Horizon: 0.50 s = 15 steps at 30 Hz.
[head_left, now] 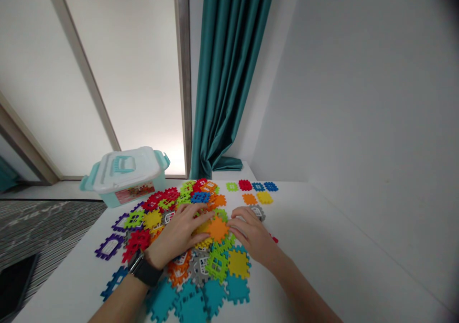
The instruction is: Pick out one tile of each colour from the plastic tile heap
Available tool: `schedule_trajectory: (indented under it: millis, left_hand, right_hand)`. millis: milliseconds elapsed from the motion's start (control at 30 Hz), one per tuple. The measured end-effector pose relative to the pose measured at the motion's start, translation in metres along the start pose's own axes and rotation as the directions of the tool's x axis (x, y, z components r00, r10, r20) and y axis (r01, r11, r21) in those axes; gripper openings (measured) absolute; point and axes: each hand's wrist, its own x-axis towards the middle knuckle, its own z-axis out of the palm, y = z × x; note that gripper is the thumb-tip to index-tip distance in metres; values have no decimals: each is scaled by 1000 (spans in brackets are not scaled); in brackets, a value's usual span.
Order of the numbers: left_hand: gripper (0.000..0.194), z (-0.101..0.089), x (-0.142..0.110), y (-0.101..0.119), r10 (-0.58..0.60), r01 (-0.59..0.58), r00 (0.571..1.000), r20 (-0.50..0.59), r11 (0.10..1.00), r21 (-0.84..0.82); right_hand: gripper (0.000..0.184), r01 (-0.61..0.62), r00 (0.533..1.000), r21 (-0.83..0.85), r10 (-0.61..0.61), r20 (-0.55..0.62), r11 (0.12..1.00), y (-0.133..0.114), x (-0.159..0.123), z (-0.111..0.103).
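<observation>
Spread out over the pile of interlocking plastic tiles is my left hand point(184, 228), a dark watch on its wrist, its fingers apart. Beneath and beside its fingers lie a yellow tile point(203, 227) and several green tiles. My right hand point(253, 233) comes in from the right with bent fingers, the tips at the right edge of a solid orange tile point(218, 229). That orange tile lies between my two hands, on top of others. A grey tile point(257, 212) shows just behind my right hand, and a red piece is partly hidden beside it.
A lidded clear box point(124, 170) with turquoise handles stands at the back left. Small tiles, among them a red tile point(245, 185) and a yellow tile point(264, 198), lie apart at the back. Large turquoise tiles point(193, 307) are at the front. A wall point(358, 122) bounds the right side.
</observation>
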Motion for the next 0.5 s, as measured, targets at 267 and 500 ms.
schedule_trajectory:
  millis: [267,500]
  left_hand:
    - [54,4,2,2,-76,72,990,-120,997,-39]
    - [47,7,2,2,-68,74,986,-155,997,33]
  right_hand:
    - [10,-41,993,38,45,-112,998,-7,0,9]
    - [12,-80,987,58,88,-138,995,-18,0,19]
